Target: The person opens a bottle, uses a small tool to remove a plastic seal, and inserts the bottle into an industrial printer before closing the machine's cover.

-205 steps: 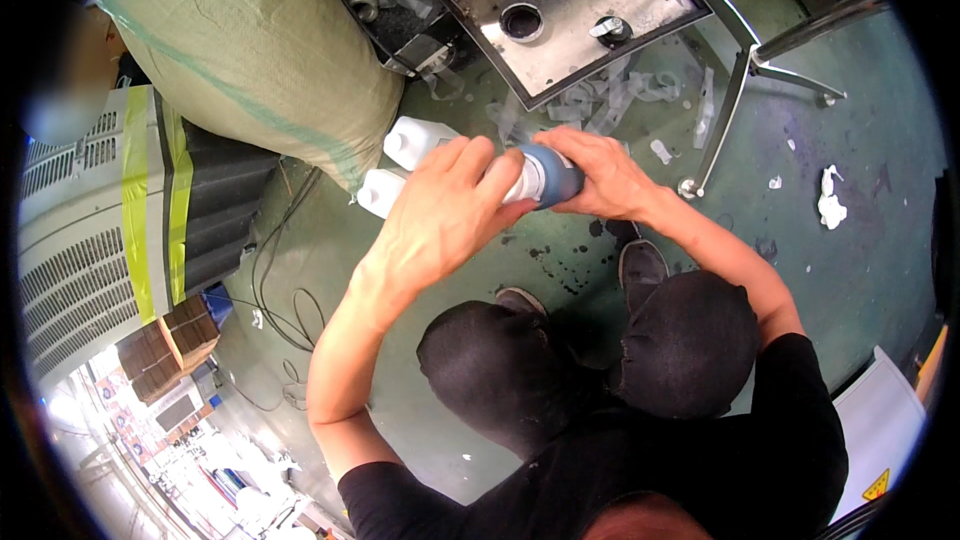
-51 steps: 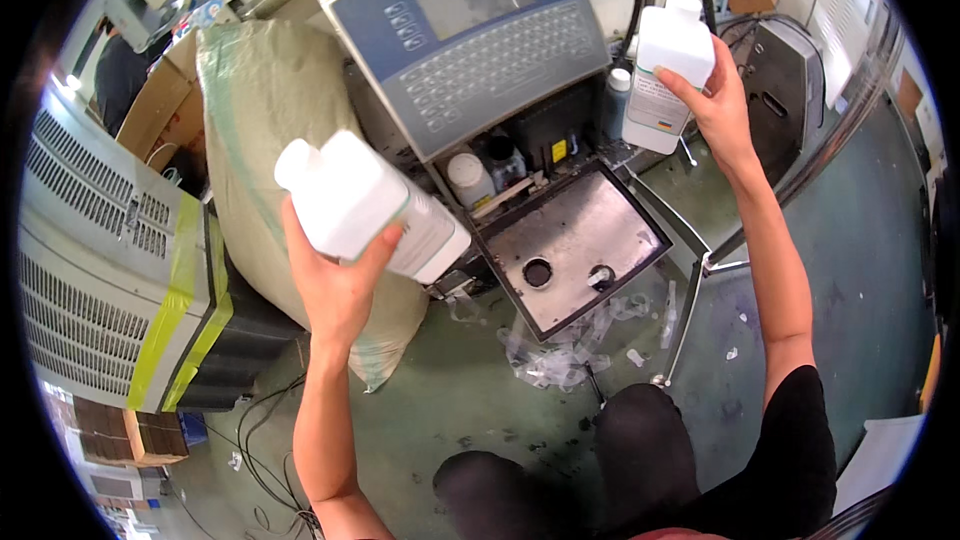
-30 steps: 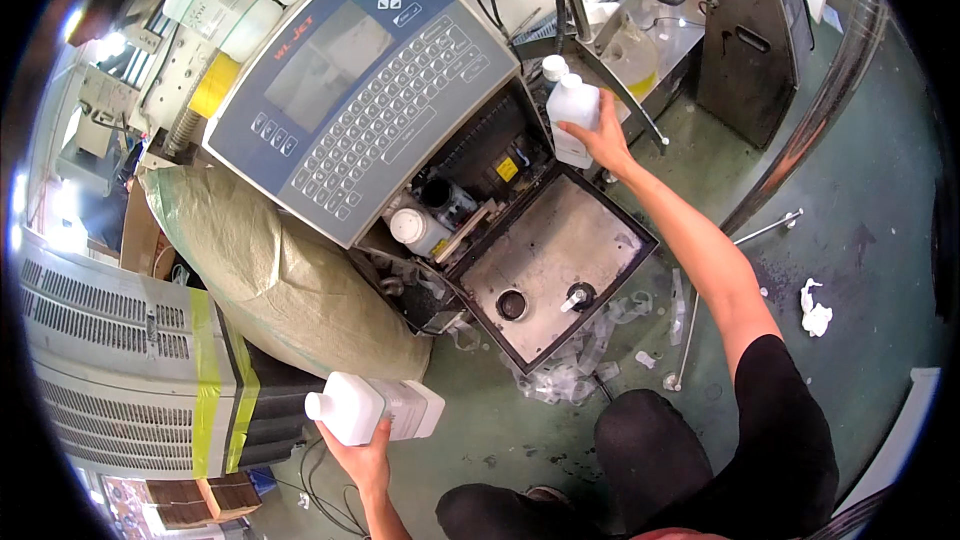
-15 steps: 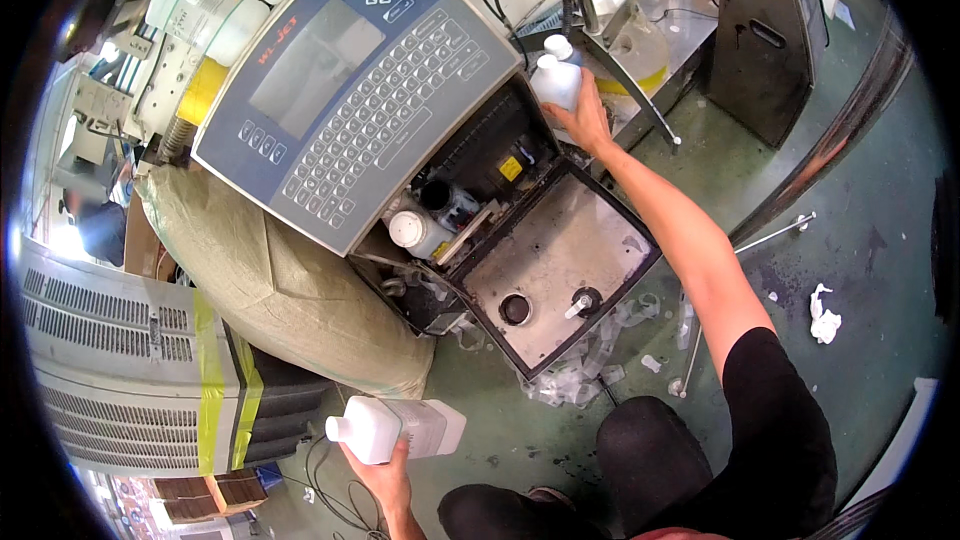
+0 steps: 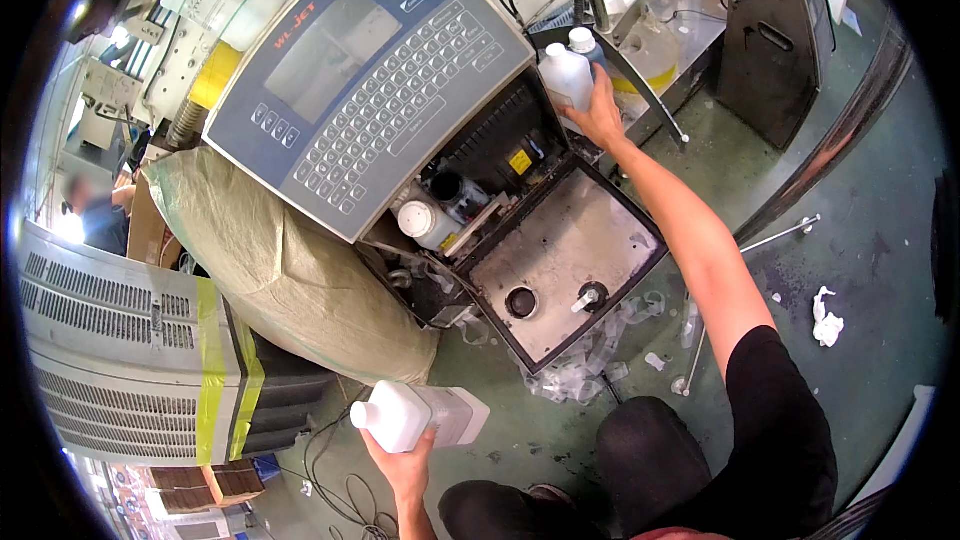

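My left hand is closed round a large white plastic bottle, which lies tilted on its side over the floor, cap to the left. Beside the printer, my right hand grips a smaller white bottle by its side. Right behind that stands a bluish bottle with a white cap. The inkjet printer has a grey-blue keyboard panel, and its front door is folded down. Inside its bay sit a white-capped bottle and an uncapped dark-mouthed bottle.
A full woven sack leans left of the printer, near a grey vented machine. A metal stand leg slants past my right hand. Crumpled clear plastic strips and loose cables lie on the floor. Another person is at far left.
The view has shifted slightly. My left hand has moved a little to the right with the large bottle. The bluish bottle behind my right hand shows more fully.
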`<state>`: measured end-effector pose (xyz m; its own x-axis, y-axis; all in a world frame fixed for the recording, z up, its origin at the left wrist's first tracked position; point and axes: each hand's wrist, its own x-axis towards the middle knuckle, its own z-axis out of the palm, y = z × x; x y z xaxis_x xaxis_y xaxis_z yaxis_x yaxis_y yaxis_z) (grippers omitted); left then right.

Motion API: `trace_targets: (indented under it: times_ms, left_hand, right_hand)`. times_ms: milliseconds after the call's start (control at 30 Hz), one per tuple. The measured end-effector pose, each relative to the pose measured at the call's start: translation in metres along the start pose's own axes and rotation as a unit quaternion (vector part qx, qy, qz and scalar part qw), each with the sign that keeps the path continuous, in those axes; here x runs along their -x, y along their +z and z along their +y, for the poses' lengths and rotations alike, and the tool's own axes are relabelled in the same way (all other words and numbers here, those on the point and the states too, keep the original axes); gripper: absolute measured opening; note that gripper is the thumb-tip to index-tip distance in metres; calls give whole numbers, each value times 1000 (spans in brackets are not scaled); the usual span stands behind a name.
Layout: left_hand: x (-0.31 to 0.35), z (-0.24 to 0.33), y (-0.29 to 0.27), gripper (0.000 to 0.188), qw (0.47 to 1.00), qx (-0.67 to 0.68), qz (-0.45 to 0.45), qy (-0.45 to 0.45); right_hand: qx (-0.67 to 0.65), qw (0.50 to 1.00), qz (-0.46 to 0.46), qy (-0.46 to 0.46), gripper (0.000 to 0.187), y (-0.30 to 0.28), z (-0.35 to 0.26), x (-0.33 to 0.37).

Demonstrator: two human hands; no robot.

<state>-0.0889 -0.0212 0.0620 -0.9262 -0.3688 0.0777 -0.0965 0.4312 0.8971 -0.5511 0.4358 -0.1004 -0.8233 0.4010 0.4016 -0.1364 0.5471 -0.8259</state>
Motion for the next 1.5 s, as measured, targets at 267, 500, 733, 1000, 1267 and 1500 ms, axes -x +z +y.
trace_targets:
  times_ms: [267,500,733,1000,1267,1500]
  left_hand:
    - [-16,3,27,102,997,-23,-77,23]
    - [-44,67,135,110,958,32,-254,131]
    - [-63,87,121,122,895,-130,-360,230]
    - [-26,-25,3,50,947,-66,-315,3]
    - [8,-73,-65,35,965,-24,-235,-110]
    - [40,-102,-83,30,964,-24,-208,-162]
  right_hand:
    - [-342,936,-53,-57,47,-63,-86,163]
    - [-264,814,-514,-63,122,-139,-189,268]
    - [-208,959,-192,-27,99,-136,-133,217]
    - [-137,988,73,-8,95,-61,-2,65]
    - [-107,990,86,-44,101,-6,35,42]
    - [-17,1000,10,-20,108,19,23,55]
